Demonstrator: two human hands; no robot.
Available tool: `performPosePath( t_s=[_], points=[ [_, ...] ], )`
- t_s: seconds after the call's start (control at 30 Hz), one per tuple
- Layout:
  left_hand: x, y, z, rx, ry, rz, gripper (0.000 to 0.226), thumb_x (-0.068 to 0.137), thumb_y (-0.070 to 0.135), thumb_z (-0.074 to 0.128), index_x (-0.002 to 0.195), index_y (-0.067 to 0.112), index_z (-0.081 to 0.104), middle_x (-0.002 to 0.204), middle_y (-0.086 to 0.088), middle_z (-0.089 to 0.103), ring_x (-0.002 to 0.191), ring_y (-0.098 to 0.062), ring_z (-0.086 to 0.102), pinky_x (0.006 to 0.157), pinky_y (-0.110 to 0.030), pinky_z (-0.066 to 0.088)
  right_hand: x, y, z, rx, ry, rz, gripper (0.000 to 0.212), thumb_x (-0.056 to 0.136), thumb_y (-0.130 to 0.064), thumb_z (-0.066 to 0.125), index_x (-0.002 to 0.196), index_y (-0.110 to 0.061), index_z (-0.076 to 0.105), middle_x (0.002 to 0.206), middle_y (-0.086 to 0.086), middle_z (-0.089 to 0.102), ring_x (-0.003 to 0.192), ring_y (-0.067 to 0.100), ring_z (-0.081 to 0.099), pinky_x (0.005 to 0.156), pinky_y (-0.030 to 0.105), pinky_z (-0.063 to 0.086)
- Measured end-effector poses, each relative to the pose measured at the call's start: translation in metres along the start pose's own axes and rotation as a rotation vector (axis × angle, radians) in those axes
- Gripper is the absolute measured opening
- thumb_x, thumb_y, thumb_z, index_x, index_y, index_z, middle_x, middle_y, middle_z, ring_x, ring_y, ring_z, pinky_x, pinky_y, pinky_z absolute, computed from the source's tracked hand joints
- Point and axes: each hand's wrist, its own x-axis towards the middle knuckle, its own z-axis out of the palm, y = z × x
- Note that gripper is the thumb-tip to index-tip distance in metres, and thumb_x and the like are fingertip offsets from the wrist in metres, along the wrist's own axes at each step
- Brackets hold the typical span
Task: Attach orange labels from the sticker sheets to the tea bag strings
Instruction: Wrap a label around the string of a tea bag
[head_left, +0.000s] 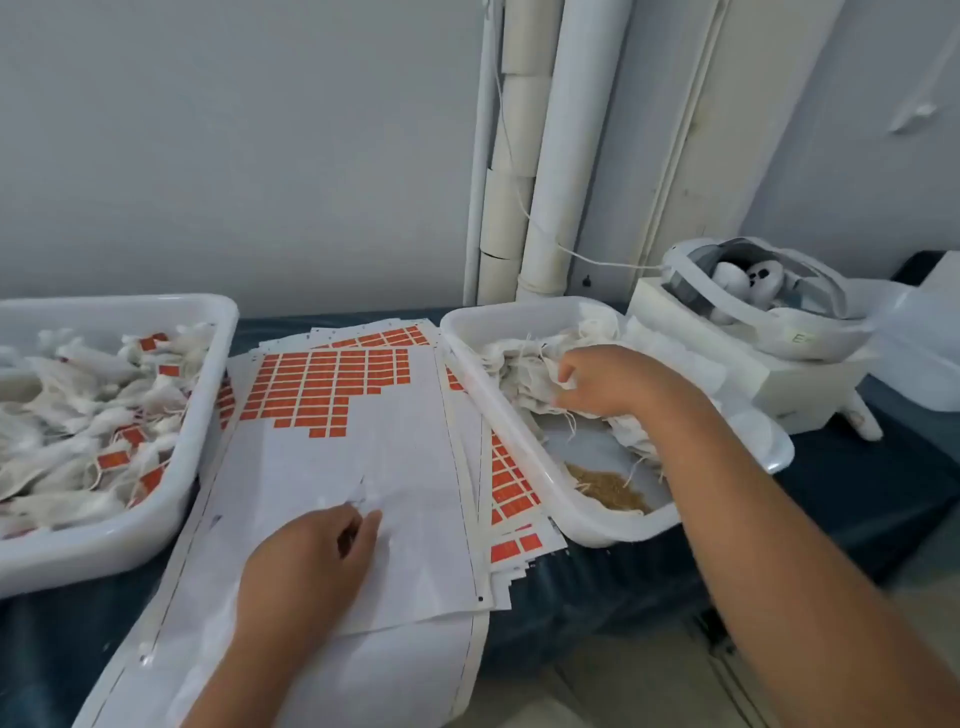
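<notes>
A stack of sticker sheets (332, 467) lies between two white trays; orange labels (322, 387) fill the top sheet's far part. My left hand (306, 561) rests on the bare lower part of that sheet, thumb and forefinger pinched together on something small and white that I cannot make out. My right hand (602, 382) reaches into the right tray (498, 415) and grips an unlabelled tea bag (524, 374) from the pile there. The left tray (171, 493) holds several tea bags with orange labels (111, 460) on their strings.
Loose tea crumbs (608, 488) lie in the right tray's near corner. A white headset (758, 296) sits on a white box (779, 379) at the back right. White pipes (550, 156) run up the wall behind. The table has a dark blue cover (831, 493).
</notes>
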Motion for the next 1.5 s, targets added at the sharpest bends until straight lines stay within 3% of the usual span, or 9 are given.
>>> performPosePath(
  t_s=[0.1, 0.27, 0.53, 0.73, 0.87, 1.0, 1.1, 1.23, 1.5],
  points=[
    [-0.001, 0.0, -0.001, -0.01, -0.004, -0.022, 0.053, 0.096, 0.051, 0.062, 0.053, 0.024, 0.047, 0.047, 0.007, 0.048, 0.044, -0.007, 0.047, 0.042, -0.024, 0.035, 0.026, 0.008, 0.005, -0.131, -0.057, 0.077, 0.054, 0.093, -0.049, 0.07, 0.142, -0.028, 0.057, 0.143, -0.002, 0.06, 0.122, 0.023, 0.06, 0.09, 0.034, 0.047],
    [0.001, 0.001, -0.002, -0.005, -0.016, -0.013, 0.054, 0.092, 0.049, 0.064, 0.049, 0.028, 0.04, 0.044, 0.008, 0.043, 0.042, -0.006, 0.043, 0.042, -0.02, 0.027, 0.047, 0.0, 0.043, -0.102, 0.14, 0.038, 0.038, 0.092, -0.052, 0.068, 0.122, -0.029, 0.066, 0.12, -0.001, 0.07, 0.1, 0.023, 0.064, 0.07, 0.032, 0.041],
    [0.001, 0.0, -0.001, -0.013, -0.046, -0.012, 0.051, 0.094, 0.05, 0.064, 0.052, 0.028, 0.046, 0.045, 0.009, 0.047, 0.044, -0.007, 0.047, 0.044, -0.02, 0.031, 0.059, 0.016, 0.053, -0.174, 0.32, 0.164, 0.027, 0.099, -0.024, 0.061, 0.124, -0.015, 0.057, 0.109, 0.006, 0.069, 0.097, 0.029, 0.067, 0.068, 0.033, 0.041],
    [0.001, 0.0, -0.003, -0.038, -0.043, -0.011, 0.052, 0.094, 0.046, 0.065, 0.052, 0.026, 0.043, 0.046, 0.007, 0.046, 0.044, -0.007, 0.045, 0.043, -0.02, 0.027, 0.055, 0.033, 0.051, 0.047, 0.313, 0.266, 0.045, 0.102, -0.027, 0.057, 0.145, -0.014, 0.052, 0.127, 0.013, 0.067, 0.116, 0.036, 0.063, 0.083, 0.039, 0.049],
    [0.002, -0.001, -0.002, -0.053, -0.024, -0.014, 0.052, 0.094, 0.047, 0.064, 0.053, 0.025, 0.041, 0.046, 0.008, 0.044, 0.044, -0.008, 0.044, 0.043, -0.02, 0.024, 0.043, 0.033, 0.026, 0.161, 0.447, 0.246, 0.02, 0.101, -0.019, 0.057, 0.108, -0.014, 0.075, 0.106, 0.008, 0.074, 0.093, 0.032, 0.065, 0.074, 0.037, 0.051],
    [0.002, -0.003, 0.0, -0.078, -0.025, -0.028, 0.052, 0.098, 0.05, 0.06, 0.056, 0.022, 0.047, 0.048, 0.005, 0.047, 0.046, -0.01, 0.047, 0.043, -0.025, 0.035, 0.006, 0.01, 0.0, 0.416, 0.563, 0.109, 0.019, 0.099, -0.028, 0.062, 0.101, -0.015, 0.075, 0.094, 0.002, 0.072, 0.09, 0.029, 0.066, 0.074, 0.037, 0.049],
    [0.001, -0.001, -0.002, -0.07, -0.02, -0.027, 0.055, 0.097, 0.055, 0.056, 0.054, 0.022, 0.044, 0.046, 0.004, 0.044, 0.044, -0.011, 0.044, 0.042, -0.024, 0.03, -0.037, -0.025, -0.007, 0.711, 0.562, 0.0, 0.016, 0.095, -0.033, 0.063, 0.086, -0.024, 0.074, 0.081, -0.004, 0.072, 0.08, 0.023, 0.071, 0.069, 0.038, 0.055],
    [0.006, 0.004, -0.007, -0.087, -0.06, -0.07, 0.056, 0.097, 0.062, 0.051, 0.056, 0.024, 0.047, 0.048, 0.006, 0.047, 0.046, -0.009, 0.047, 0.046, -0.022, 0.029, -0.099, -0.076, 0.001, 1.061, 0.472, -0.098, 0.011, 0.097, -0.034, 0.066, 0.093, -0.032, 0.076, 0.088, -0.01, 0.077, 0.078, 0.01, 0.075, 0.063, 0.022, 0.059],
    [-0.012, 0.016, -0.023, -0.229, -0.241, -0.161, 0.034, 0.096, 0.04, 0.066, 0.068, 0.024, 0.056, 0.062, 0.005, 0.058, 0.059, -0.014, 0.055, 0.054, -0.024, 0.036, -0.178, -0.152, 0.043, 1.287, 0.183, -0.25, 0.01, 0.099, -0.03, 0.068, 0.094, -0.029, 0.077, 0.085, -0.007, 0.074, 0.071, 0.005, 0.067, 0.068, 0.022, 0.057]
  ],
)
